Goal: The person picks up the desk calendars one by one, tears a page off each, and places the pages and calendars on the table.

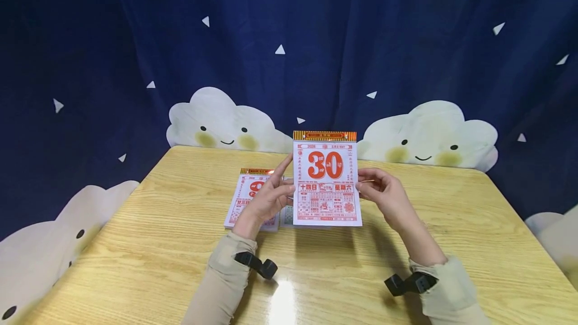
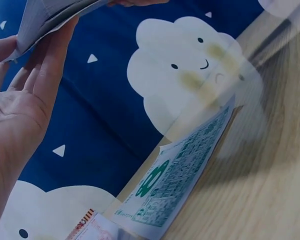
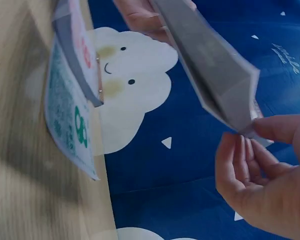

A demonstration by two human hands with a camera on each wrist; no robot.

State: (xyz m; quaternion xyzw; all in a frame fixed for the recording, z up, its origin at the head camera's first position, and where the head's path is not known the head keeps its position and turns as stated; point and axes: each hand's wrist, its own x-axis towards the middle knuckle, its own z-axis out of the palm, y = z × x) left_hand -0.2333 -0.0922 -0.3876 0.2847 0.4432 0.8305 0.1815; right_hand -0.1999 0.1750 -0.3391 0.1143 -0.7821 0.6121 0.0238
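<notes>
Raised off the table, a tear-off calendar (image 1: 326,199) faces the head camera with a big red 30 and a gold-and-red top strip. My left hand (image 1: 265,202) grips its left edge, thumb in front and fingers behind. At the right edge, my right hand (image 1: 392,199) pinches it between thumb and fingers. The right wrist view catches the pad's grey lower side (image 3: 210,65). Behind my left hand lies a second calendar (image 1: 235,209) with red print, partly covered. A loose sheet with green print (image 2: 175,175) lies beside it, mostly hidden in the head view.
The wooden table (image 1: 149,255) reaches back to a dark blue curtain (image 1: 316,39) with white triangles and smiling clouds. Each wrist carries a black camera strap, the left strap (image 1: 246,260) and the right strap (image 1: 422,282), over beige sleeves.
</notes>
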